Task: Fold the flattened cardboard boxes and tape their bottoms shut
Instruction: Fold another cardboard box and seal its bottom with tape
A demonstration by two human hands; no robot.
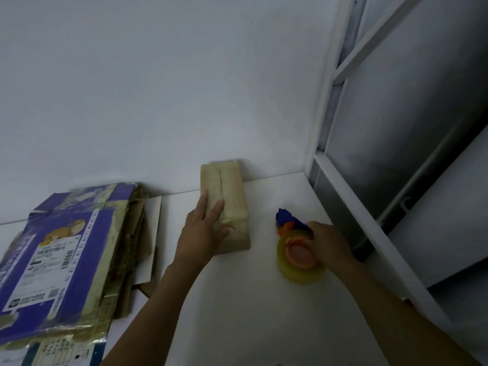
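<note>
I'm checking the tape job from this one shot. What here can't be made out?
Head view only:
Near end of the seam on the box: covered by the left hand pressing on it.
Handle of the tape dispenser: wrapped by the right hand.
Label print on the flattened boxes: small and blurred; the left edge cuts the stack off.
Underside of the box: against the table.

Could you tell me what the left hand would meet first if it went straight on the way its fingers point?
Resting flat on the cardboard box, the left hand would slide along its top and probably meet the white wall behind the box first.
</note>
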